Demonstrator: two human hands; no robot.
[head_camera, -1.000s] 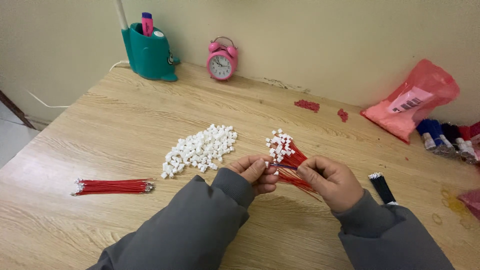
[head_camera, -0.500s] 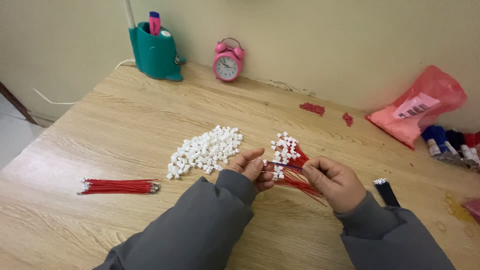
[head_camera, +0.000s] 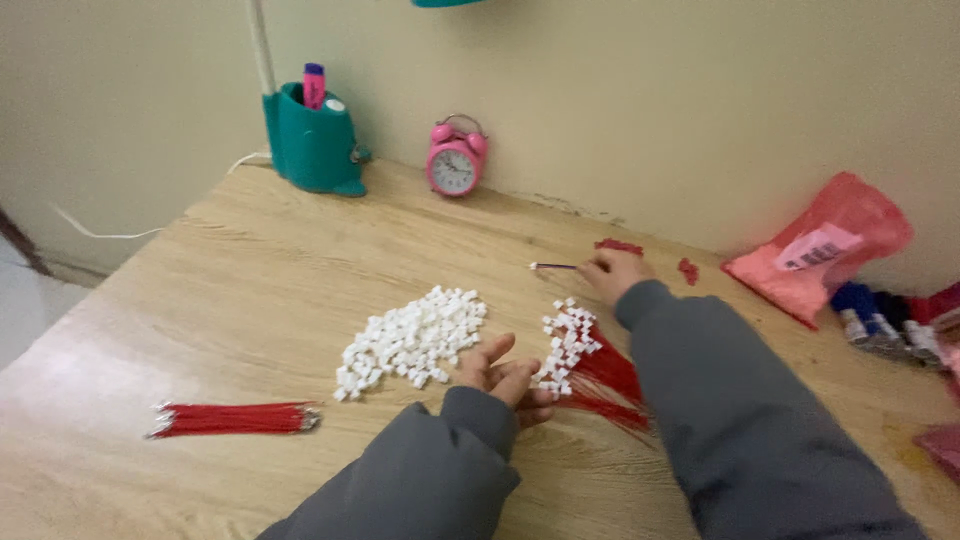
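Grey sleeves filling bottom of frame, both arms reaching up from lower edge.

Left hand (head_camera: 505, 378) resting at lower centre on the wooden desk (head_camera: 250, 290), fingers spread and loose, gripping nothing; lying btwn pile of small white connectors (head_camera: 412, 338) to its left and bundle of red wires w/ white connectors fitted (head_camera: 580, 365) to its right, fingertips touching or just beside that bundle – can't tell which.

Further left, lower left of frame: second bundle of red wires (head_camera: 235, 418) w/ bare metal ends, lying flat, well apart from both hands.

Right hand (head_camera: 615, 272) stretching further up, centre-right, closing fingers on a single thin wire (head_camera: 556, 266) w/ white tip pointing left, lying on or just above desk.

Just beyond right hand: small red scraps (head_camera: 688, 270) on desk near wall.

Right side: pink plastic bag w/ white label (head_camera: 820, 250), dark blue and red bits (head_camera: 880, 315) beside it at frame edge.

Far back by wall: pink alarm clock (head_camera: 455, 160) standing upright at upper centre; teal pen holder (head_camera: 312, 145) at upper left w/ pink marker sticking out; white cable (head_camera: 100, 235) trailing off left edge of desk.
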